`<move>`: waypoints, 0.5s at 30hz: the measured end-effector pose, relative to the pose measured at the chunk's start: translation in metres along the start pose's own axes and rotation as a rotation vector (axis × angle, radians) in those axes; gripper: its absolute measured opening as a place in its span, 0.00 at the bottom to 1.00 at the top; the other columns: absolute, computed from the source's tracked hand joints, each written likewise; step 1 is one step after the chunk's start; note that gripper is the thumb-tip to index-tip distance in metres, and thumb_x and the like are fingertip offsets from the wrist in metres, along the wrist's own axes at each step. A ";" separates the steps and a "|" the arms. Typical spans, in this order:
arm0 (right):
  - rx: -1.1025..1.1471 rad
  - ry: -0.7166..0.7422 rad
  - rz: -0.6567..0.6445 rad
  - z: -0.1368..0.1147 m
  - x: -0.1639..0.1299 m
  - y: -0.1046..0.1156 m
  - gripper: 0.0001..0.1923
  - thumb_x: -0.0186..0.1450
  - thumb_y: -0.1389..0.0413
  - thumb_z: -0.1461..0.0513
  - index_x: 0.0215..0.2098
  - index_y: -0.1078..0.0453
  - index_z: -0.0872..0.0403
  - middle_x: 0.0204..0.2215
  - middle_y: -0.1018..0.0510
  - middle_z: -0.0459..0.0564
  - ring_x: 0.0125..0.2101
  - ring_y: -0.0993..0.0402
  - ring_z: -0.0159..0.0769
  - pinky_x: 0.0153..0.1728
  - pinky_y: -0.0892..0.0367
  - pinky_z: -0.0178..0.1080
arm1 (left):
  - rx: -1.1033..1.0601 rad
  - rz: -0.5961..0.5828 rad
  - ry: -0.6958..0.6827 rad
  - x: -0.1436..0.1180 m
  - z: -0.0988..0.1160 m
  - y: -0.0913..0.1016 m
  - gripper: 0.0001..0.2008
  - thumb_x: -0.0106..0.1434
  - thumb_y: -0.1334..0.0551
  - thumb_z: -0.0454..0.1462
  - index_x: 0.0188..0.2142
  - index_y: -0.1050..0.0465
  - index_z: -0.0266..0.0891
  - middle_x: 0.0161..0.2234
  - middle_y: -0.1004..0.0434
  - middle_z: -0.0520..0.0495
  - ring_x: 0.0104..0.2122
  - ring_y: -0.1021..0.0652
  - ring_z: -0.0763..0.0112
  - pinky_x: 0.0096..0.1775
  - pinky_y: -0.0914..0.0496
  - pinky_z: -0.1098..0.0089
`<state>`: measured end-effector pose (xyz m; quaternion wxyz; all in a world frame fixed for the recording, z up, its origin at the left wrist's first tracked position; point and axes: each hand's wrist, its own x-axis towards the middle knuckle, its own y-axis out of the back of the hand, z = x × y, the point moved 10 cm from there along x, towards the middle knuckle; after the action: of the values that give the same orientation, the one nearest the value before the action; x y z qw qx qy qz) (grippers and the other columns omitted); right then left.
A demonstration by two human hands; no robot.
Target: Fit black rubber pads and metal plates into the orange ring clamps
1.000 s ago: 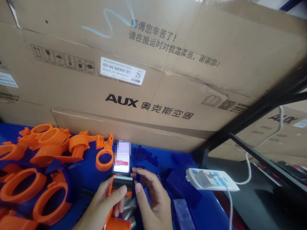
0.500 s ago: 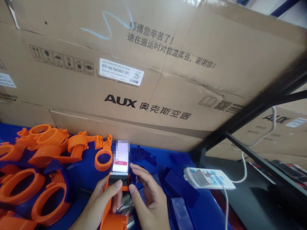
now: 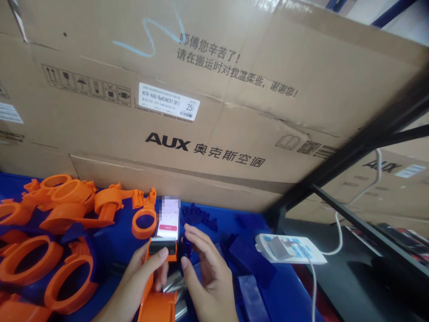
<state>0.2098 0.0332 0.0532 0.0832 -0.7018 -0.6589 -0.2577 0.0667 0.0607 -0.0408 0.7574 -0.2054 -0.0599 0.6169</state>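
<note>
My left hand (image 3: 147, 268) is wrapped round an orange plastic holder (image 3: 157, 306), its thumb on the black band (image 3: 163, 247) across the holder's top. Beyond that band stands a phone-like lit screen (image 3: 168, 226) with a red button; its upper part is blurred out. To the right of the holder, my right hand (image 3: 211, 273) is open, thumb and fingers curved apart. A small dark blue piece (image 3: 187, 247) shows between its fingertips and the holder, and I cannot tell if they touch. Silvery metal pieces (image 3: 176, 284) lie underneath, partly hidden.
Orange ring-shaped parts (image 3: 70, 286) cover the left of the blue surface (image 3: 127, 223). Dark blue parts (image 3: 199, 215) and blue blocks (image 3: 251, 259) lie right. A white power strip (image 3: 290, 248) with cables sits by a black frame (image 3: 331, 156). A large carton (image 3: 214, 120) stands behind.
My right hand's fingers have opened slightly and drawn away from the holder. The holder, in my left hand, has shifted a little to the left. The small text on the screen has changed.
</note>
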 end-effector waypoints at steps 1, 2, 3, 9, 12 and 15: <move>-0.012 0.006 0.001 -0.001 0.000 0.001 0.20 0.70 0.42 0.64 0.59 0.26 0.45 0.59 0.23 0.56 0.60 0.26 0.49 0.59 0.28 0.54 | 0.003 0.006 0.003 0.000 0.001 0.000 0.23 0.63 0.34 0.55 0.24 0.29 0.39 0.16 0.27 0.51 0.15 0.32 0.74 0.21 0.39 0.72; -0.026 0.008 0.003 -0.001 0.001 0.001 0.19 0.70 0.41 0.64 0.58 0.25 0.46 0.58 0.23 0.56 0.59 0.26 0.49 0.59 0.27 0.53 | 0.006 0.011 0.005 -0.001 0.001 0.000 0.23 0.62 0.34 0.55 0.24 0.29 0.39 0.16 0.27 0.51 0.15 0.32 0.75 0.21 0.39 0.73; -0.040 0.007 0.005 -0.001 0.001 0.002 0.19 0.70 0.41 0.63 0.58 0.25 0.46 0.58 0.22 0.56 0.58 0.25 0.49 0.57 0.26 0.52 | 0.009 0.014 0.005 -0.001 0.002 0.000 0.23 0.62 0.34 0.55 0.24 0.29 0.39 0.16 0.27 0.51 0.15 0.32 0.74 0.22 0.39 0.72; 0.016 -0.150 0.018 0.018 -0.004 -0.001 0.17 0.72 0.41 0.58 0.59 0.25 0.48 0.50 0.17 0.54 0.48 0.19 0.45 0.49 0.22 0.44 | 0.015 0.007 0.002 0.001 0.000 0.004 0.22 0.63 0.34 0.54 0.25 0.29 0.39 0.17 0.26 0.51 0.15 0.32 0.75 0.21 0.39 0.73; 0.090 -0.199 0.000 0.026 -0.005 -0.006 0.18 0.72 0.41 0.56 0.59 0.27 0.49 0.48 0.16 0.53 0.45 0.18 0.43 0.46 0.22 0.41 | -0.019 -0.042 0.008 0.001 -0.002 0.001 0.21 0.64 0.33 0.53 0.25 0.28 0.39 0.17 0.26 0.51 0.16 0.32 0.75 0.22 0.38 0.73; 0.133 -0.221 -0.017 0.028 -0.004 -0.008 0.17 0.73 0.42 0.56 0.58 0.27 0.49 0.48 0.16 0.54 0.45 0.18 0.43 0.47 0.23 0.41 | -0.094 -0.098 0.036 -0.002 -0.003 -0.007 0.22 0.63 0.34 0.53 0.24 0.27 0.38 0.17 0.26 0.50 0.16 0.31 0.74 0.21 0.38 0.73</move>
<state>0.2091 0.0439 0.0254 0.0544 -0.7133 -0.6856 -0.1351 0.0736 0.0574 -0.0406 0.7771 -0.2483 -0.0851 0.5720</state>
